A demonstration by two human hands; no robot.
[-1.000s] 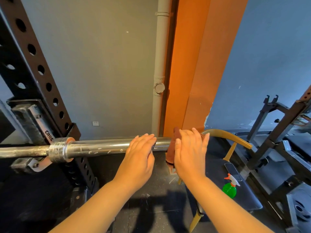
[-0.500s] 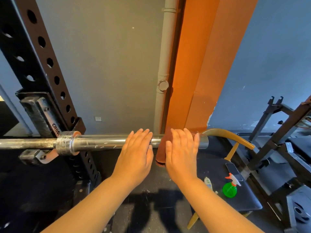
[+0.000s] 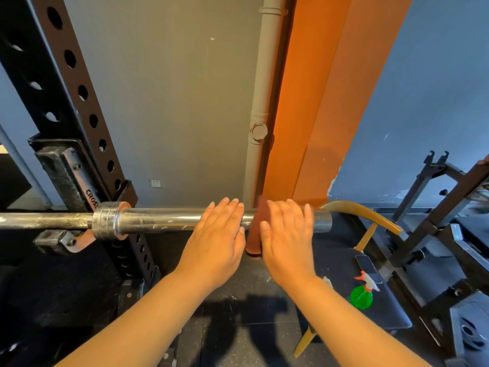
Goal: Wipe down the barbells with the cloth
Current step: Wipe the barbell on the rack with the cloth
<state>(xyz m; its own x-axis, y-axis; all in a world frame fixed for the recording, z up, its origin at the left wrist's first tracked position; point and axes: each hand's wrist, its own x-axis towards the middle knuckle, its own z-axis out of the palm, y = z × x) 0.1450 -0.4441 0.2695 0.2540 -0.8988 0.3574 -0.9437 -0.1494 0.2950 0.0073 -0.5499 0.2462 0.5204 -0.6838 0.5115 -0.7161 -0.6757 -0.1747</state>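
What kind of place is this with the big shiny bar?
Most likely a gym's weight room. A steel barbell rests on a black rack with rows of holes, a padded bench stands to the right, and what looks like a weight plate sits at lower right.

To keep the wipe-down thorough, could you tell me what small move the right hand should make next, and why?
Probably slide the brown cloth rightward: the right hand presses it on the steel barbell sleeve, whose end shows bare beyond it, while the left hand blocks the other way.
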